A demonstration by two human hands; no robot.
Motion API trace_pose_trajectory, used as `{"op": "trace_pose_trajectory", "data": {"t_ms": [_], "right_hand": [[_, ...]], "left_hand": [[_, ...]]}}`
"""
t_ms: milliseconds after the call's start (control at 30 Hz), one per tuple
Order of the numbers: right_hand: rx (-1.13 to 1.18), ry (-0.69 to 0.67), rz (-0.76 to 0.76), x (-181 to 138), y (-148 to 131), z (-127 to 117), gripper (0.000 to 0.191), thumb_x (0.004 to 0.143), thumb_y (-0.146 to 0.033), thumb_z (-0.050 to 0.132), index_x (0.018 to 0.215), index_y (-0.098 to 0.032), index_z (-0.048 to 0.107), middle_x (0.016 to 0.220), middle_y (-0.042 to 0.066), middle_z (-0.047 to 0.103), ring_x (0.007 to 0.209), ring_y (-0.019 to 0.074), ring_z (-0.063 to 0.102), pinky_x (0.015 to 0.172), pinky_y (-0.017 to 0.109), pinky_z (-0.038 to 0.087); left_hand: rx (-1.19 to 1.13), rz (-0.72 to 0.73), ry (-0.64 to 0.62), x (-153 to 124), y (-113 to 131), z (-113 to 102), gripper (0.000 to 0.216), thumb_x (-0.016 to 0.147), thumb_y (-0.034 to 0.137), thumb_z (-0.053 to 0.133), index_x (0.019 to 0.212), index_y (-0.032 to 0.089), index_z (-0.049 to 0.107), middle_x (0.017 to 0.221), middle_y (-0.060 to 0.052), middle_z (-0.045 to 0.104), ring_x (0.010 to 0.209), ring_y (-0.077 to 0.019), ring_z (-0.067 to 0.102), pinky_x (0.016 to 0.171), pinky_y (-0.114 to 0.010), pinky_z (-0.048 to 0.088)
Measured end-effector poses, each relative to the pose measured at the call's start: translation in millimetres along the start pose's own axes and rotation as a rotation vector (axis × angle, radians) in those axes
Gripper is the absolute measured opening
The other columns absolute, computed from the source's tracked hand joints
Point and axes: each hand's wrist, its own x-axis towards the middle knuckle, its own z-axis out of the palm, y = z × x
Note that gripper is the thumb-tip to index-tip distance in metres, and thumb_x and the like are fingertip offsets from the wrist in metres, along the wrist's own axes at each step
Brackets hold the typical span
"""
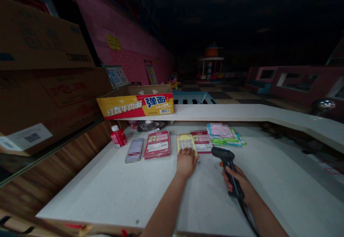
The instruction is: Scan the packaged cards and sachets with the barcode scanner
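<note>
My left hand [187, 161] lies palm down over the lower edge of a yellow card [185, 141] printed with several QR codes. Its fingers rest on the card and its thumb is out to the right. In my right hand [236, 179] is a black handheld barcode scanner [231, 170], gripped by its handle, its head tipped up and to the left above the table. The scanner's cable hangs down past my wrist. Partly behind the yellow card is a red flat package [203, 140] with a white label.
A stack of red packages [158, 144], a blurred purplish item [134, 150] and a red bottle [118, 136] stand leftward on the white table [120, 190]. Pastel packets [224, 134] lie at right. Behind, a yellow-red carton [137, 104] sits on a raised ledge [228, 111]; brown boxes [53, 86] rise left.
</note>
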Motion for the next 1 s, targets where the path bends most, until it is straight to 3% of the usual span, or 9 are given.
{"op": "trace_pose_trajectory", "data": {"t_ms": [133,367,533,700,867,1000], "right_hand": [[0.010,0.002,0.004,-1,0,0,0.045,0.073,-0.051,0.077,0.101,-0.019,0.063,0.057,-0.005,0.056,0.036,0.0073,0.045,0.033,0.019,0.036],[0.012,0.011,0.017,-1,-2,1,0.044,0.072,-0.050,0.077,0.100,-0.019,0.063,0.057,-0.004,0.056,0.035,0.0073,0.045,0.033,0.019,0.035],[0.022,-0.002,0.018,0,1,-2,0.043,0.075,-0.050,0.075,0.101,-0.019,0.063,0.058,-0.005,0.057,0.036,0.0070,0.046,0.034,0.018,0.037],[0.027,0.008,0.018,4,6,-5,0.041,0.075,-0.049,0.076,0.101,-0.019,0.063,0.058,-0.005,0.057,0.036,0.0075,0.047,0.033,0.019,0.036],[0.040,0.011,0.015,5,5,-5,0.042,0.074,-0.049,0.076,0.099,-0.019,0.063,0.058,-0.005,0.055,0.035,0.0074,0.044,0.033,0.019,0.037],[0.067,0.029,0.023,2,3,-3,0.045,0.070,-0.050,0.079,0.098,-0.018,0.065,0.057,-0.005,0.054,0.036,0.0070,0.044,0.033,0.019,0.035]], "left_hand": [[0.114,-0.176,0.076,0,1,1,0.043,0.096,0.039,0.039,0.125,0.018,0.064,0.136,-0.014,0.059,0.133,-0.0318,0.046,0.114,-0.052,0.028],[0.174,-0.307,0.110,2,-5,13,0.054,0.094,0.039,0.041,0.135,0.008,0.056,0.142,-0.023,0.051,0.136,-0.0363,0.041,0.113,-0.051,0.029],[0.123,-0.248,0.025,6,-4,12,0.055,0.092,0.046,0.046,0.140,0.021,0.053,0.148,-0.019,0.044,0.141,-0.0393,0.035,0.113,-0.056,0.027],[0.100,-0.238,0.012,10,-6,11,0.055,0.090,0.048,0.048,0.140,0.024,0.053,0.151,-0.017,0.042,0.141,-0.0386,0.034,0.114,-0.057,0.024],[0.048,-0.215,0.064,7,-4,12,0.056,0.092,0.045,0.045,0.141,0.016,0.051,0.150,-0.020,0.042,0.143,-0.0374,0.031,0.114,-0.054,0.027],[0.039,-0.148,0.163,2,-4,-6,0.046,0.093,0.030,0.044,0.134,0.014,0.055,0.144,-0.018,0.048,0.139,-0.0319,0.037,0.113,-0.046,0.031]]}}
